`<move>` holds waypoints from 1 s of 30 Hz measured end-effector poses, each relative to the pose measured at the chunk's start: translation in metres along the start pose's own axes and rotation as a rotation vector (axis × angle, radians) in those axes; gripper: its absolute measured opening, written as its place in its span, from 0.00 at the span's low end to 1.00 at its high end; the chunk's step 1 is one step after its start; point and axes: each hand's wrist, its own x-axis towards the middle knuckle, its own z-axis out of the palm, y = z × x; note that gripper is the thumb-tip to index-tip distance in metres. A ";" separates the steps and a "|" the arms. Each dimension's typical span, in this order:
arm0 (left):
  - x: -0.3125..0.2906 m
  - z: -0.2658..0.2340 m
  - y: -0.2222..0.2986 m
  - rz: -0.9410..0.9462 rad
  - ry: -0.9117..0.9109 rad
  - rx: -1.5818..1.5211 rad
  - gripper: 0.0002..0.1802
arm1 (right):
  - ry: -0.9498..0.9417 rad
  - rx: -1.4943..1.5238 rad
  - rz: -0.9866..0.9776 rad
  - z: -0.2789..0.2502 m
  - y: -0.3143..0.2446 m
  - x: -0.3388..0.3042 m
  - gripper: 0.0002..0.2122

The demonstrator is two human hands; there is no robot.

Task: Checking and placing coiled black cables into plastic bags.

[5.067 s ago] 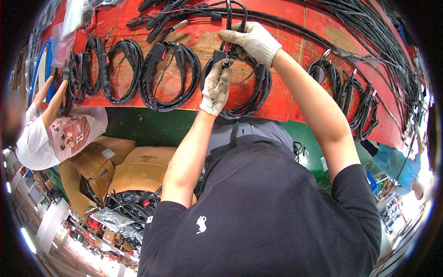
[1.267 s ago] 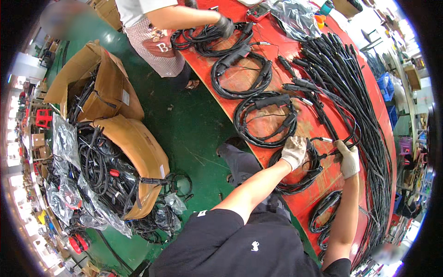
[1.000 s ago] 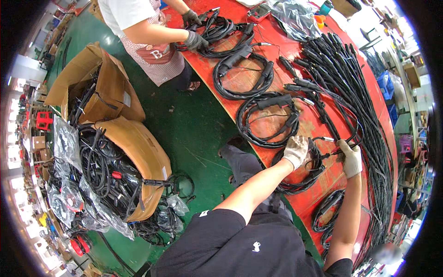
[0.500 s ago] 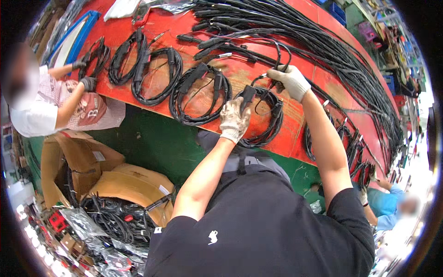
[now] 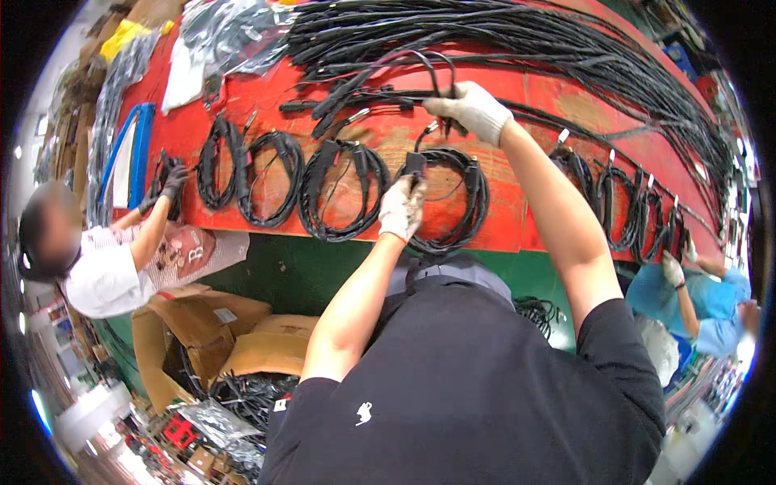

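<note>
A coiled black cable harness (image 5: 482, 198) lies on the red table (image 5: 505, 190) in front of me. My left hand (image 5: 402, 208), in a stained white work glove, is closed around the black connector block (image 5: 415, 165) on the coil's left side. Above and beyond the coil, my right hand (image 5: 473, 111), gloved in white too, is closed on a thin black cable that loops up over its fingers. A short lead with a metallic tip (image 5: 428, 132) rises from the block toward the right hand. The right fingertips are partly hidden by the cable.
Several more cable coils (image 5: 343, 190) lie in a row to the left, others (image 5: 618, 202) to the right. Long black cables (image 5: 501, 32) spread along the far side. Co-workers (image 5: 109, 250) stand at both ends. Cardboard boxes (image 5: 267, 352) sit on the green floor at left.
My right hand has moved up and left, away from the coil, lifting the cable into a higher loop. My left hand stays on the connector block. The whole view has shifted.
</note>
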 end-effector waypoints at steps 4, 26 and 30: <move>0.015 -0.013 0.046 -0.073 -0.049 -0.318 0.13 | 0.046 -0.159 -0.051 -0.029 -0.021 0.002 0.18; -0.083 -0.038 0.008 -0.013 -0.202 0.481 0.32 | 0.133 -0.552 0.183 -0.040 0.185 0.074 0.24; -0.085 -0.055 0.030 -0.135 -0.211 0.432 0.31 | 0.193 -0.644 0.213 -0.036 0.181 0.058 0.26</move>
